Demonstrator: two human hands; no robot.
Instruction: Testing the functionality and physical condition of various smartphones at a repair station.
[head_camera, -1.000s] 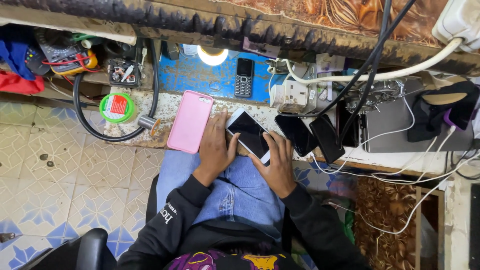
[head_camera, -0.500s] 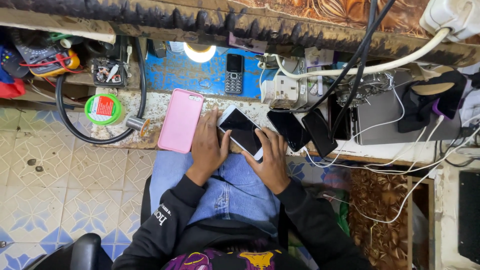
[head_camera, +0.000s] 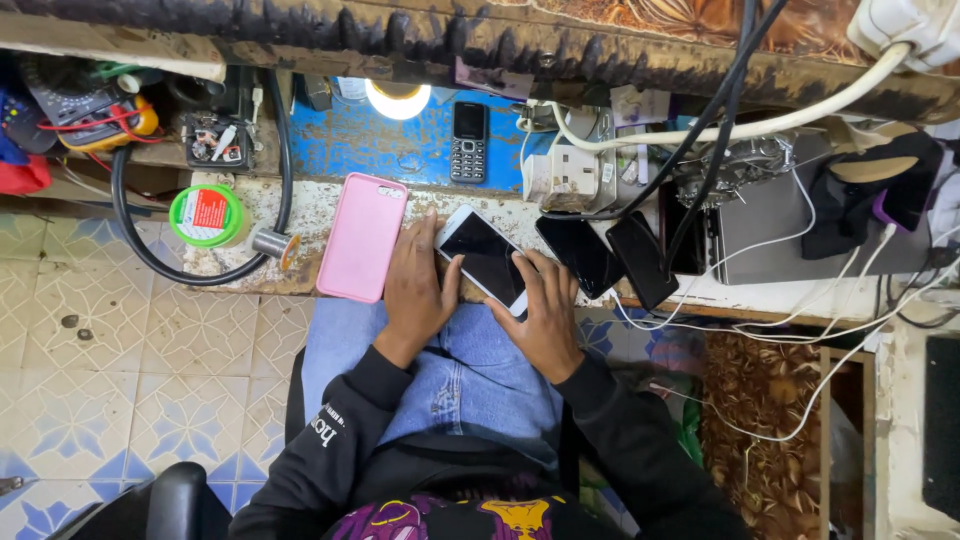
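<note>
Both hands rest on a white smartphone (head_camera: 483, 258) with a dark screen, which lies tilted on the front edge of the worn table (head_camera: 300, 222), above the person's lap in blue jeans. The left hand (head_camera: 418, 285) lies flat beside the phone and its thumb presses on the left long edge; the fingers are loosely spread, so this grip is not closed around anything. The right hand (head_camera: 545, 305) covers the lower right end of the phone with bent fingers on the glass and the edge; this grip is half curled and touches the phone, but I cannot tell if it really clamps it.

Just left of the left hand lies a pink phone case (head_camera: 362, 237), flat on the table. To the right of the white phone lie two black phones (head_camera: 608, 255), side by side and tilted, near a white power strip (head_camera: 560, 170) with many cables. Further back, on a blue surface, stands a small keypad phone (head_camera: 468, 140) near a bright lamp (head_camera: 397, 98). At the left are a green round tin (head_camera: 206, 214) and a black cable loop (head_camera: 130, 225).
</note>
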